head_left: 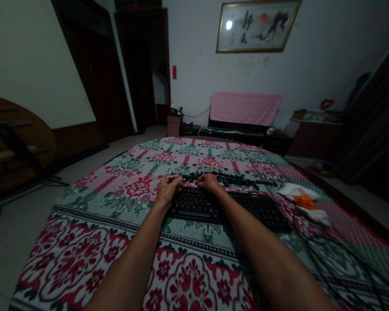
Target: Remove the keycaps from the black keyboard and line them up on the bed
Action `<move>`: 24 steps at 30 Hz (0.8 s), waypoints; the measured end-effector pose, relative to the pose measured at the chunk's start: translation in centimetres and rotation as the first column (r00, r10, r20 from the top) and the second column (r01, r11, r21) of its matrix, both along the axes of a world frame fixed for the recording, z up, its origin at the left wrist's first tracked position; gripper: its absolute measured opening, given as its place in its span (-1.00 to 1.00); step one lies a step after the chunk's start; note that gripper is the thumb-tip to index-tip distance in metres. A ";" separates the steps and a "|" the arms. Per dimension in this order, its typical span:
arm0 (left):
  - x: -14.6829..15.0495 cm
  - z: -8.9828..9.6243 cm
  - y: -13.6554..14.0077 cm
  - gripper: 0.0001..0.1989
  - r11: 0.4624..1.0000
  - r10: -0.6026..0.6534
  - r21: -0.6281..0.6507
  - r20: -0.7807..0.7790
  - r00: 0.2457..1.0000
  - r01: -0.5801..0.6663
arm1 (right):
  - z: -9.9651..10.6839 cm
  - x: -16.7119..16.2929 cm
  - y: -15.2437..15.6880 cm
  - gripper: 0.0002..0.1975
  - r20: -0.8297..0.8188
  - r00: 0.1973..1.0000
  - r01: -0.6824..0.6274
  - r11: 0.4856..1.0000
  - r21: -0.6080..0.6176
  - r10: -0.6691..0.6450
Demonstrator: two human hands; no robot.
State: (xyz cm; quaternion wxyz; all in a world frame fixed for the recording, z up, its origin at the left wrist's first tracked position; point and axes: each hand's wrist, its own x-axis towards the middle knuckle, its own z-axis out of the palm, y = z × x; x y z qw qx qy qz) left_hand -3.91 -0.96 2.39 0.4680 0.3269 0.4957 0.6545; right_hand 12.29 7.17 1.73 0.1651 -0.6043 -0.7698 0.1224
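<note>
The cloth (116,255) is lying under the keyboard (194,206), center frame; bunching could be tilting it. The left hand (170,190) and right hand (210,182) are resting near its upper edge, fingers curling; dimness is concealing their gap and any grip. Careless brushing could be scattering the black pieces (238,179), center right.

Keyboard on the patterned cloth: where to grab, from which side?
Probably the near long edge of the keyboard, left of the right forearm, coming from the wearer's side: it lies flat on the cloth, and that stretch looks straight and uncovered.
</note>
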 end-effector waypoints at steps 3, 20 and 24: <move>0.1 0.0 0.0 -0.64 1.000 0.005 -0.004 -0.003 1.000 -0.005 | 0.0 -0.1 0.0 -0.79 0.007 1.000 0.018 1.000 -0.014 -0.018; 0.2 0.4 -0.4 -0.63 1.000 -0.004 0.007 0.002 1.000 0.004 | -0.4 -1.3 0.4 -0.77 0.034 0.995 0.096 0.995 -0.015 -0.096; 0.1 0.1 -0.1 -0.63 1.000 -0.003 0.019 -0.013 1.000 0.003 | -0.5 -1.1 0.5 -0.71 0.034 0.996 0.088 0.996 0.002 -0.088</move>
